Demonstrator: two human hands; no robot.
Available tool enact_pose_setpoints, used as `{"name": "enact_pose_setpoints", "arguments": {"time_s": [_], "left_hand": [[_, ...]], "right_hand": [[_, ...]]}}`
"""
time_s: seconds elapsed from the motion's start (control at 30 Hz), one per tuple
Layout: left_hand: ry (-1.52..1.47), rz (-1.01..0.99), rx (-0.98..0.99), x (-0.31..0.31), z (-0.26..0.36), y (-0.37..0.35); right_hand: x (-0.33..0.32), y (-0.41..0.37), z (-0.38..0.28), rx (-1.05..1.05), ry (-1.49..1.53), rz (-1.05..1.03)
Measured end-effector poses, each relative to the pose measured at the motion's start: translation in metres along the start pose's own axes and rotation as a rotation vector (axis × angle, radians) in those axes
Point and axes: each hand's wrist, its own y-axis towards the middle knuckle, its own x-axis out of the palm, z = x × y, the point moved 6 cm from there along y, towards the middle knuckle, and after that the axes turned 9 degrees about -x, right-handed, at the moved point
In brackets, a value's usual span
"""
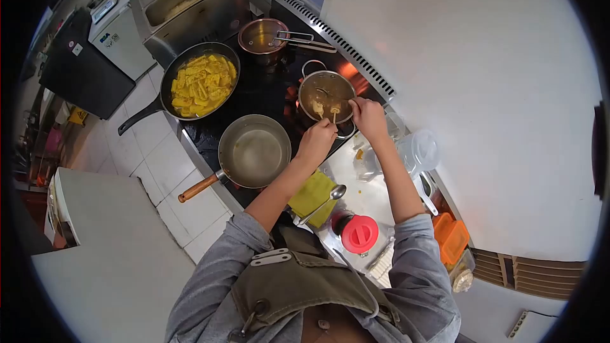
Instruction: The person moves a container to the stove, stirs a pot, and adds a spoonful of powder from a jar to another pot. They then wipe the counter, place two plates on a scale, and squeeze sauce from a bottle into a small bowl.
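Both my hands are at a small two-handled metal pot (pixel 304 83) on the stove, which holds brownish liquid. Two pieces of food on sticks (pixel 335 109) lie in the liquid near the front. My left hand (pixel 319 142) is closed in a pinch at the pot's near rim, around the lower end of a stick. At the right rim, my right hand (pixel 370 117) has its fingers pinched together; what they hold is too small to make out. A darker piece (pixel 323 91) lies further back in the liquid.
The black stovetop (pixel 206 133) also carries a frying pan of yellow pieces (pixel 202 85), a wooden-handled saucepan (pixel 254 152) and a lidded pot (pixel 262 34). Nearby are a green cloth (pixel 311 197), a spoon (pixel 337 192), a red-lidded jar (pixel 360 233) and a clear plastic jug (pixel 419 151).
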Motion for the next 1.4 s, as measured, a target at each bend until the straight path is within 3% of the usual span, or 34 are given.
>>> {"name": "enact_pose_setpoints", "arguments": {"time_s": [0.2,0.4,0.5,0.67,0.9,1.23,1.3,1.4], "left_hand": [[0.039,0.085,0.11,-0.046,0.026,-0.019],[-0.26,-0.235,-0.129,-0.106,0.032,-0.092],[-0.328,-0.291,-0.192,-0.129,0.025,-0.13],[-0.307,-0.211,-0.446,-0.16,0.003,-0.164],[-0.239,0.006,-0.454,-0.216,-0.014,-0.174],[-0.246,0.116,-0.466,-0.275,-0.041,-0.18],[-0.256,0.129,-0.495,-0.288,-0.043,-0.179],[-0.257,0.22,-0.451,-0.309,-0.054,-0.178]], "right_hand": [[-0.033,-0.03,-0.016,0.045,0.006,0.077],[-0.035,-0.038,-0.004,0.131,-0.046,0.081],[-0.018,-0.034,0.006,0.138,-0.076,0.101],[0.0,-0.017,0.012,0.219,-0.155,0.149],[0.016,-0.007,0.004,0.128,-0.121,0.084],[-0.024,-0.026,-0.026,0.16,0.03,0.382],[-0.019,-0.042,-0.015,0.519,0.339,0.409],[-0.003,-0.061,0.003,0.572,0.462,0.524]]}}
